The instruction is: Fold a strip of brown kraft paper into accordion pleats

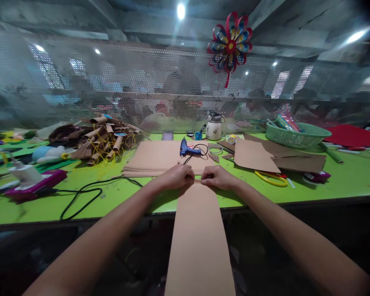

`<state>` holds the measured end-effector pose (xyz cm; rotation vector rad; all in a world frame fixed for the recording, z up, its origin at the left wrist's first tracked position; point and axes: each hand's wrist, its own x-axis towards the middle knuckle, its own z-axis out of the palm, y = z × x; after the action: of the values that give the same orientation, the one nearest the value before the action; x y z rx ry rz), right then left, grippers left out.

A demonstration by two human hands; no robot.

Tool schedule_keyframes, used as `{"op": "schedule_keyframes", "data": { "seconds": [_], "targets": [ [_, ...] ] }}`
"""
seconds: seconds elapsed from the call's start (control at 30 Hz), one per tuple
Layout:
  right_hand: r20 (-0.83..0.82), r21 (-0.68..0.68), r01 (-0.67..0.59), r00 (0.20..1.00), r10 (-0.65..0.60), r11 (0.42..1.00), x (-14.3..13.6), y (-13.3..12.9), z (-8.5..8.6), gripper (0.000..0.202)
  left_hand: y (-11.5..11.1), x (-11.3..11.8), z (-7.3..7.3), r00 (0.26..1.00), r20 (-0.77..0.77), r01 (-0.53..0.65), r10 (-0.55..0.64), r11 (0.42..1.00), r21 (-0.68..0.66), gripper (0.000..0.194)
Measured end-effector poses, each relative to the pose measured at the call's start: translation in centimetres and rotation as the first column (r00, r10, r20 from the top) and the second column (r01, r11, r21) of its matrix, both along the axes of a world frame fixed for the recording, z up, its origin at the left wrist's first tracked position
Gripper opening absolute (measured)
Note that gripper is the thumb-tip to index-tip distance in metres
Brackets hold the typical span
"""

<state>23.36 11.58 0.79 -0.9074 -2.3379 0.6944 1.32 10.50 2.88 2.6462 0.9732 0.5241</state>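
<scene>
My left hand (181, 176) and right hand (219, 177) are pinching the brown paper (201, 242) at its far end, apparently turning the edge; the next fold is probably needing even pressure.

We see plain tan paper (200, 238) at our left hand (180, 176) and right hand (218, 177); beneath them, a lime-green table (43, 209). Past the left hand is a blue glue gun (184, 148); left of that hand, a purple strip (56, 180). Right of the right hand is a mint-green basket (291, 139).
</scene>
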Motion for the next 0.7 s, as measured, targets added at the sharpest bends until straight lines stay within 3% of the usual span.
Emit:
{"op": "schedule_keyframes", "data": {
  "seconds": [0.2,0.53,0.7],
  "targets": [
    [0.12,0.113,-0.089,0.99,0.075,0.99,0.4,0.0,0.5,0.006,-0.3,0.2,-0.1,0.999,-0.027,-0.016,0.016,1.0,-0.007,0.011],
    [0.266,0.35,-0.066,0.963,-0.032,0.934,0.6,-1.0,-0.4,0.006,0.5,0.1,-0.2,0.987,-0.148,0.068,-0.057,0.995,0.074,0.01],
    [0.357,0.422,-0.082,0.931,-0.083,0.903,0.7,-1.8,0.0,0.006,0.1,-0.2,-0.4,0.988,-0.126,0.111,-0.094,0.984,0.137,0.011]
  ]
}}
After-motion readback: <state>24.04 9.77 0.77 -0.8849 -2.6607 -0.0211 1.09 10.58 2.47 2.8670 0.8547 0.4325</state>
